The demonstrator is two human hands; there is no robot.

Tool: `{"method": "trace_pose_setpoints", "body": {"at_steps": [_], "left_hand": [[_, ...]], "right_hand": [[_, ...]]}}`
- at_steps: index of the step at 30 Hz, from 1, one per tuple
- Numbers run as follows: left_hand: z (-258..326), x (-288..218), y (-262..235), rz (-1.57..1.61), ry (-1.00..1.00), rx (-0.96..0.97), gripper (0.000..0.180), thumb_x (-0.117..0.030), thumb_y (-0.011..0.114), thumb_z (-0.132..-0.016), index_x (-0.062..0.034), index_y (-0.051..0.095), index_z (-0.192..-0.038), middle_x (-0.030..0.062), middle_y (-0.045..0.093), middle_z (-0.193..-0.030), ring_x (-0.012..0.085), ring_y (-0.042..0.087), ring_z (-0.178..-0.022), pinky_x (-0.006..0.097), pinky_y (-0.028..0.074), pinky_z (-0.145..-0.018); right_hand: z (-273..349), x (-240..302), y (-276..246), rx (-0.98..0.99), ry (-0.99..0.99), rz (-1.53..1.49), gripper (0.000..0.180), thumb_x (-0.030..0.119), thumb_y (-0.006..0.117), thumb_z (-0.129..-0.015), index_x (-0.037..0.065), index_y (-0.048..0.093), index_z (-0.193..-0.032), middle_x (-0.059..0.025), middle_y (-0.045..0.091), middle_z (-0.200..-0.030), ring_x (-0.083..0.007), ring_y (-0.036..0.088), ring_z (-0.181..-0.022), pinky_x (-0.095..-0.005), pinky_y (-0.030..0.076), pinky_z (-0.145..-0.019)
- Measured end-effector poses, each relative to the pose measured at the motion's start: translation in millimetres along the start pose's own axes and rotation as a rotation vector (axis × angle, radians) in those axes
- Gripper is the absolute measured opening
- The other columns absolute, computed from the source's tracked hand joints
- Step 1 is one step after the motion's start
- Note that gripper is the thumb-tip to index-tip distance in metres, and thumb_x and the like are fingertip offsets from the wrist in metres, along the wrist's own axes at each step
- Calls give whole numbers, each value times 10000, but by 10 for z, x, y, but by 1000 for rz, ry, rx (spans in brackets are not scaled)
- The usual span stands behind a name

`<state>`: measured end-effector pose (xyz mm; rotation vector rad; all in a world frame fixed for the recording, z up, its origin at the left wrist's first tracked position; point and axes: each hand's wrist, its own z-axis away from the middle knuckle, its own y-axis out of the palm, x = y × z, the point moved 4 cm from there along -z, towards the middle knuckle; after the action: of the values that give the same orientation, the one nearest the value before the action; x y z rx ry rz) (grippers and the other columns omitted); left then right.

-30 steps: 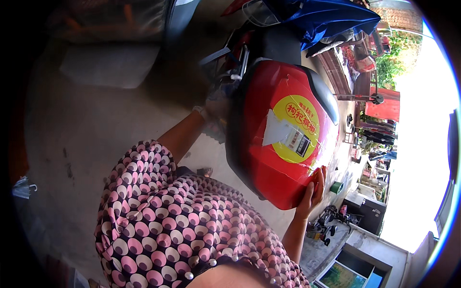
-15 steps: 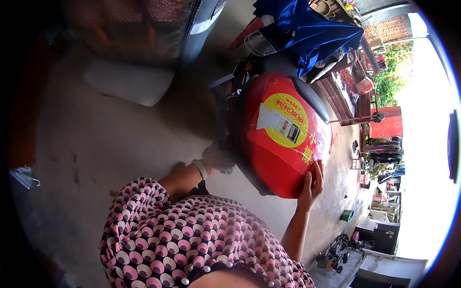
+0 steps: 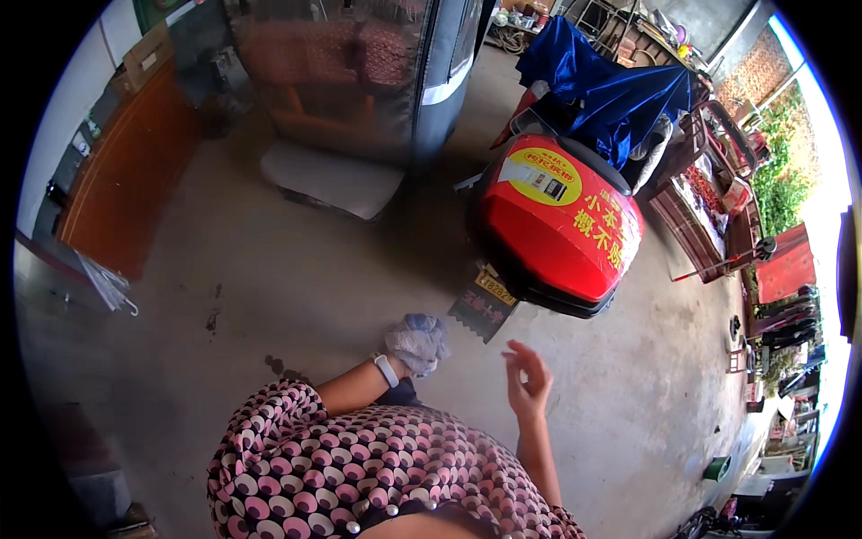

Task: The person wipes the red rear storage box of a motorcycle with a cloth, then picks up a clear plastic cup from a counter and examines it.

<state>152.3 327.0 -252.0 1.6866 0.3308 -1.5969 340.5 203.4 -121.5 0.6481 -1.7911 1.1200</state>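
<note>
My left hand (image 3: 415, 349) is closed around a grey crumpled cloth (image 3: 418, 340), held low over the concrete floor; a pale band sits on that wrist. My right hand (image 3: 530, 381) hangs free with its fingers apart, holding nothing. Ahead of both hands stands a red storage box (image 3: 557, 225) with a yellow round sticker, mounted on the rear of a scooter. A yellow plate and black mud flap (image 3: 485, 301) hang under the box, just beyond my left hand. My patterned pink and black sleeve fills the lower middle.
A blue cover (image 3: 611, 90) drapes the scooter's front. A dark tall cabinet (image 3: 395, 72) stands behind on a pale mat (image 3: 328, 180). A brown wooden counter (image 3: 126, 171) runs along the left. Stalls and a red awning (image 3: 781, 269) line the right side.
My right hand has come off the lower edge of the red box and now hangs free. The left hand with the cloth has dropped away from the box. The view has pulled back.
</note>
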Motion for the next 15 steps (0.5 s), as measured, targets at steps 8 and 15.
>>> {"method": "trace_pose_setpoints", "body": {"at_steps": [8, 15], "left_hand": [[13, 33, 34, -399, 44, -81, 389, -202, 596, -857, -60, 524, -1213, 116, 584, -1135, 234, 573, -1057, 340, 474, -907], [108, -878, 617, -932, 533, -144, 433, -139, 637, -796, 8, 552, -1195, 151, 615, -1048, 304, 574, -1010, 389, 444, -903]], "right_hand": [[327, -355, 1093, 635, 247, -610, 880, 86, 727, -803, -2, 166, -1475, -156, 459, -1363, -233, 470, -1249, -375, 381, -1061], [215, -478, 855, 500, 266, -837, 762, -62, 679, -718, -42, 347, -1403, -95, 492, -1325, -199, 486, -1231, -337, 371, -1061]]}}
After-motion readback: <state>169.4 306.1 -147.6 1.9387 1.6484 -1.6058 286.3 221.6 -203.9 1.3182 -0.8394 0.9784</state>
